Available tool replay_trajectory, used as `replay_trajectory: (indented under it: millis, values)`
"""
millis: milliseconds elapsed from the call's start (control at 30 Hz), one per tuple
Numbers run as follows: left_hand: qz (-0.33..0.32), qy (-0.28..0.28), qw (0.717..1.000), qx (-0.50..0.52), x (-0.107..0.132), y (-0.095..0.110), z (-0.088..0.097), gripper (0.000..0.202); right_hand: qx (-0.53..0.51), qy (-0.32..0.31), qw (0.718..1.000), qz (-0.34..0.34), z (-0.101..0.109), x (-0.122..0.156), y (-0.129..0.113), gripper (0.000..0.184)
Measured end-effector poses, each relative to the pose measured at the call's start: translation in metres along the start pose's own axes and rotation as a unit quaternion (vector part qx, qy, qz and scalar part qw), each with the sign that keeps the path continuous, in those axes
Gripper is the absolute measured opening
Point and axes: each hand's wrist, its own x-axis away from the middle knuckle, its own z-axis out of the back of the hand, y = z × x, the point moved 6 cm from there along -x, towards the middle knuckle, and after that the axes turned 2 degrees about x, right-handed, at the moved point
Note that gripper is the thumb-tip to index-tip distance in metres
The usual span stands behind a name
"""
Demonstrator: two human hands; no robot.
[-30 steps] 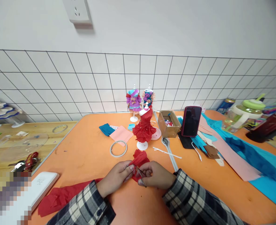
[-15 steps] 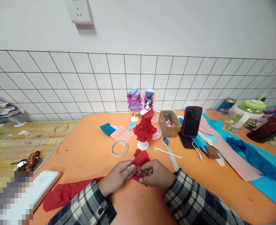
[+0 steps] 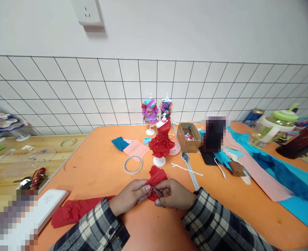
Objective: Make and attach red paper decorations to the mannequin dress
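My left hand (image 3: 133,196) is closed, pinching a gathered piece of red crepe paper (image 3: 157,175) between thumb and fingers. In my right hand (image 3: 176,194) is a small pair of scissors (image 3: 159,197), its blades pointing left at the paper by my left thumb. Whether the blades are cutting through the paper I cannot tell. A longer strip of red crepe paper (image 3: 74,210) runs under my left forearm. Just beyond my hands a small dress-form stand (image 3: 159,161) wears a ruffled red paper dress (image 3: 162,141).
Two more dressed forms (image 3: 150,111) stand behind. A tape roll (image 3: 133,164), pink paper (image 3: 136,149), a cardboard box (image 3: 189,139) and a spoon (image 3: 186,158) lie around the orange table. Blue and pink paper strips (image 3: 261,167) and a green-lidded jug (image 3: 276,127) occupy the right.
The scissors' handles have shifted slightly apart in my right hand. The red strip's left end has moved a little to the right and up. Otherwise both hands keep their places.
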Motion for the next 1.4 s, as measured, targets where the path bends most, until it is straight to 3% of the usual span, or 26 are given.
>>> replay_trajectory:
  millis: [233,400,567,733,933,1233,1400]
  values:
    - [-0.003,-0.015,1.0,0.026,0.001,-0.002,-0.001,0.049,0.001,0.007,1.0,0.005,-0.001,-0.001,0.004,0.023]
    - [0.038,-0.061,0.994,0.081,0.003,-0.009,-0.002,0.048,-0.036,-0.019,0.999,0.032,-0.007,0.0,-0.002,0.026]
    - [0.056,-0.085,0.992,0.079,0.005,-0.01,-0.003,0.045,-0.022,-0.028,0.999,-0.013,-0.005,0.0,0.006,0.029]
    - [0.092,-0.122,0.984,0.087,0.006,-0.012,-0.008,0.047,0.008,-0.06,0.998,-0.001,-0.003,0.001,0.009,0.032]
    - [0.112,-0.156,0.977,0.088,0.008,-0.009,-0.016,0.047,0.005,-0.099,0.994,-0.056,-0.002,0.005,0.018,0.041]
    - [0.124,-0.181,0.97,0.109,0.01,-0.008,-0.023,0.042,0.033,-0.131,0.989,-0.053,0.0,0.008,0.019,0.047]
    - [0.135,-0.185,0.966,0.122,0.01,-0.012,-0.024,0.042,0.031,-0.141,0.989,-0.034,-0.003,0.009,0.012,0.042]
